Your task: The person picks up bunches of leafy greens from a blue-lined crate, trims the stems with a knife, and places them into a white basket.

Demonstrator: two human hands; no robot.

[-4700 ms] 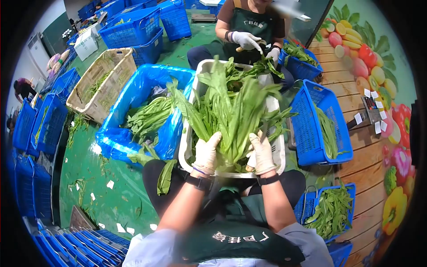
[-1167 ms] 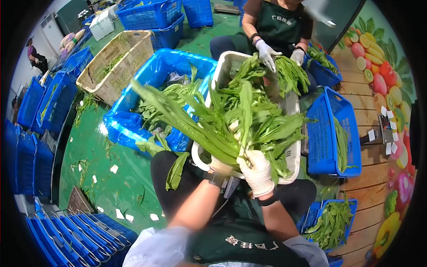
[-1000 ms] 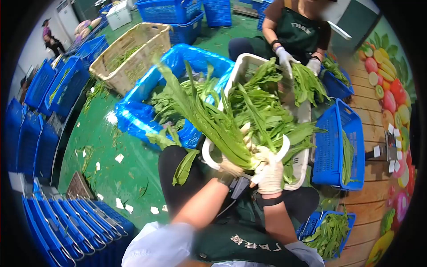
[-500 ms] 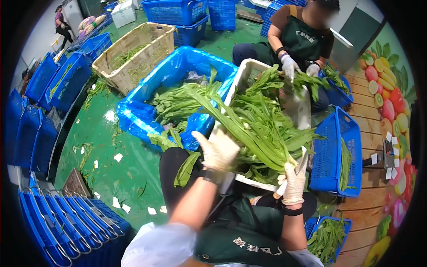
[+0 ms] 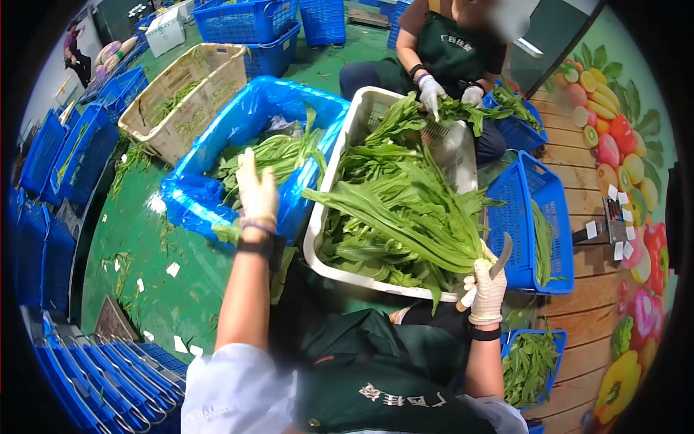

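My right hand (image 5: 487, 291), in a white glove, is closed round the root end of a bunch of long leafy greens (image 5: 412, 224). The same hand also grips a curved knife (image 5: 502, 257), its blade pointing up and its handle low by my palm. The bunch lies slanted over the white crate (image 5: 315, 242), which is heaped with more greens. My left hand (image 5: 257, 189), gloved too, is raised with fingers apart and nothing in it. It hovers at the near side of a crate lined with blue plastic (image 5: 189, 189), where other greens lie.
Across from me, a co-worker's gloved hands (image 5: 431, 94) handle greens. Blue baskets (image 5: 557, 253) with greens stand on my right. A beige crate (image 5: 134, 108) with scraps is at the far left. Folded blue crates (image 5: 94, 376) and scraps lie on the green floor (image 5: 155, 286).
My left hand has moved from beside the bunch, up and left to the blue-lined crate. My right hand keeps the bunch and knife. The whole view has shifted somewhat.
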